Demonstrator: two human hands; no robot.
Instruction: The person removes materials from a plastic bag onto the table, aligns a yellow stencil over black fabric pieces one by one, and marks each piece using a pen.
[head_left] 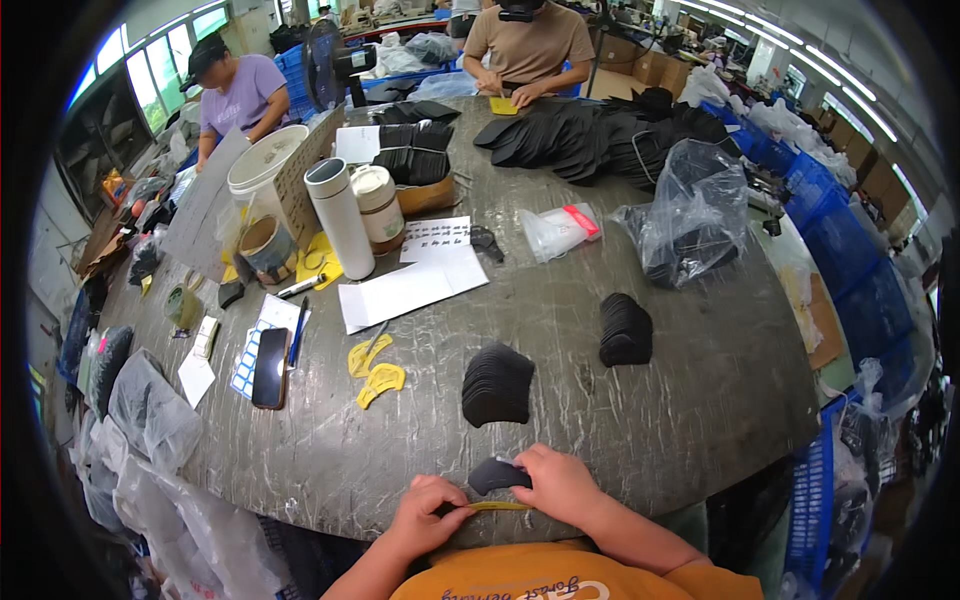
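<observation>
Near the table's front edge, my left hand (430, 510) pinches the end of a thin yellow strip-like piece (500, 506), seen nearly edge-on. My right hand (558, 486) is closed on a curved black cut piece (494, 475), thumb and fingers at its right side. The black piece lies just above the yellow one; whether they touch I cannot tell. Straight beyond my hands stands a fanned stack of black pieces (497, 385). Farther right is a smaller black stack (626, 330). Two yellow templates (378, 384) with cut-outs lie to the left of the nearer stack.
Left on the table (560, 390) are a phone (269, 368), pen (299, 333), white bottle (340, 220), jar (378, 208) and bucket (268, 160). Papers (415, 290) lie mid-table; plastic bags (700, 215) and a long black pile (590, 135) farther back. Two people work across the table.
</observation>
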